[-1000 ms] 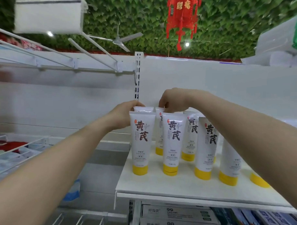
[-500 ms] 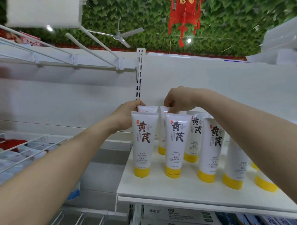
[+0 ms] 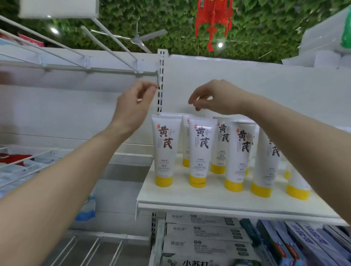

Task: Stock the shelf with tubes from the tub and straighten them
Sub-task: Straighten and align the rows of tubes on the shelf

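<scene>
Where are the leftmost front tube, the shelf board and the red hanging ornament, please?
Leftmost front tube (image 3: 165, 149): head view, printed body.
Shelf board (image 3: 192, 198): head view, bare front surface.
Red hanging ornament (image 3: 214, 14): head view, middle.

White tubes (image 3: 199, 154) with yellow caps, upright, cap-down on shelf (image 3: 192, 198).

Arranged in two rows, front row running from 9 o'clock toward 3 o'clock. Black characters printed on fronts, facing outward. Rear row partly hidden behind front row.

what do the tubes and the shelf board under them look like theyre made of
Tubes: likely soft plastic, white with a slight sheen, flat crimped tops, glossy yellow plastic caps. Shelf board: looks like pale laminate or coated metal, with a faint wood-grain tint; hard to tell which.
</scene>
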